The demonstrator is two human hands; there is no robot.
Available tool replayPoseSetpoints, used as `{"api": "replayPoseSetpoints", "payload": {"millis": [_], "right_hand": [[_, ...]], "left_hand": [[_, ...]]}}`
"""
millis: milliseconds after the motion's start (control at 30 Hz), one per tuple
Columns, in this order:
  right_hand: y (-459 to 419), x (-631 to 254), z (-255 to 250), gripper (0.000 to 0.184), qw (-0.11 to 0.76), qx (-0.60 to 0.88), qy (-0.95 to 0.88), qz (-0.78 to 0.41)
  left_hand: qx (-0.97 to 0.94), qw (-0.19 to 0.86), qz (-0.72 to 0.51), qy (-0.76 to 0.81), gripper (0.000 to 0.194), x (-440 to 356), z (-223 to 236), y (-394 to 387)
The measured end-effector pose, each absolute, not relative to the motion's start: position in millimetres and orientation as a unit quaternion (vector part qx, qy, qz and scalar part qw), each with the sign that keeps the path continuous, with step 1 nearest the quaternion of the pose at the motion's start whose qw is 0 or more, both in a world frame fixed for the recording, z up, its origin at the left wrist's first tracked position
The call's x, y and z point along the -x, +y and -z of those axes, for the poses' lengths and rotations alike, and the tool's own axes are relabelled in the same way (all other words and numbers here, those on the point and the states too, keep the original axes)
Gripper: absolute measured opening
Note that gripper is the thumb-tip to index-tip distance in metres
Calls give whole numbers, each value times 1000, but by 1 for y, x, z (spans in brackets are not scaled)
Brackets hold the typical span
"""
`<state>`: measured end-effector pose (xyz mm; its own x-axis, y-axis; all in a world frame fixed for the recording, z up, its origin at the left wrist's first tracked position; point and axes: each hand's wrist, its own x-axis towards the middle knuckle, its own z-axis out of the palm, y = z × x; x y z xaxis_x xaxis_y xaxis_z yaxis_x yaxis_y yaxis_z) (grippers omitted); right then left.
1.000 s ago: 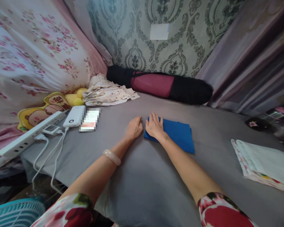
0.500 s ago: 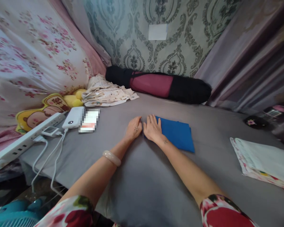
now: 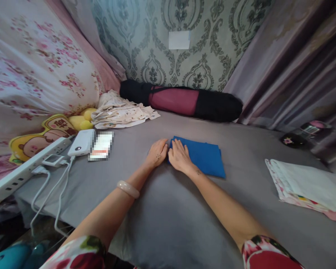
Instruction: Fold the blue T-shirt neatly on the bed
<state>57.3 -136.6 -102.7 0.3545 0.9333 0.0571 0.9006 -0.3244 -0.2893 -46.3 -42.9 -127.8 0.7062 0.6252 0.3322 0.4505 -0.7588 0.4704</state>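
A folded blue cloth (image 3: 207, 157) lies flat on the grey-covered surface (image 3: 162, 209). My right hand (image 3: 179, 156) rests palm down on its left part, fingers stretched out and pointing away from me. Just left of the cloth, my left hand (image 3: 157, 152) lies on its edge side with fingers extended, close against the cloth's left border; whether it touches the cloth I cannot tell. Nothing shows in either hand. A pale bangle (image 3: 128, 189) circles my left wrist.
To the right lies a folded white cloth (image 3: 310, 183), with a glass jar (image 3: 310, 132) behind it. A black and maroon rolled bag (image 3: 173, 100) lies along the wall beside crumpled patterned fabric (image 3: 117, 110). Left are a power strip (image 3: 22, 172), power bank (image 3: 81, 142) and blurred phone (image 3: 101, 145).
My right hand has shifted slightly over the cloth, baring its upper left corner. The left hand stays beside the cloth. The whole view has turned a little to the right.
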Motion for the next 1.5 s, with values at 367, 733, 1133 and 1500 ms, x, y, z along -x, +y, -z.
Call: {"api": "replayPoseSetpoints", "payload": {"millis": [367, 733, 1133, 1500], "right_hand": [[-146, -105, 115, 60, 95, 842, -528, -61], [-153, -109, 105, 62, 107, 842, -521, -93], [-173, -129, 120, 62, 66, 869, -490, -20], [-180, -131, 109, 62, 108, 866, -487, -44]], "left_hand": [[-976, 153, -99, 122, 62, 48, 116, -56], [-980, 134, -82, 121, 66, 47, 120, -53], [-981, 128, -84, 120, 65, 47, 121, -53], [-981, 121, -84, 125, 65, 47, 121, -53]]}}
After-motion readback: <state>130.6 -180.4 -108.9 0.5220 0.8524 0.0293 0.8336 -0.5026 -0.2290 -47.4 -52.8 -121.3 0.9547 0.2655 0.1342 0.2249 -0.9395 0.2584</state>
